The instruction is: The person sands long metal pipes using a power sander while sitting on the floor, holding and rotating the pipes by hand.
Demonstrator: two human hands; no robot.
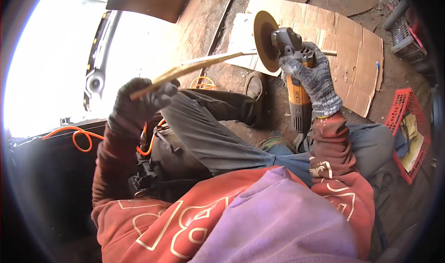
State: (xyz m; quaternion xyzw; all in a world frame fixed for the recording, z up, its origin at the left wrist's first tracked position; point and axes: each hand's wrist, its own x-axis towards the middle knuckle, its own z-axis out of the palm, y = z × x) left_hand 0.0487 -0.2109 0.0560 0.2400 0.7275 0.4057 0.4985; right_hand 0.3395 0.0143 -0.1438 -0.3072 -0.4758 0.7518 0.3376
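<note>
My left hand (pixel 141 98), in a grey work glove, is closed round the near end of a long, thin yellowish-brown strip (pixel 199 64). The strip slopes up to the right, its far end close to the grinder's disc; whether they touch I cannot tell. In a grey knitted glove, my right hand (pixel 317 80) grips an orange and black angle grinder (pixel 299 98) held upright. Its broad brown disc (pixel 265 40) faces left. A pale rod end (pixel 329 53) sticks out right of the grinder; its join is hidden by the tool and glove.
Flattened cardboard (pixel 357 54) lies on the floor beyond the grinder. A red plastic crate (pixel 403 107) with papers stands at the right, and grey crates (pixel 403 35) are farther back. An orange hose (pixel 81 140) loops at the left. My boot (pixel 254 86) is near the cardboard.
</note>
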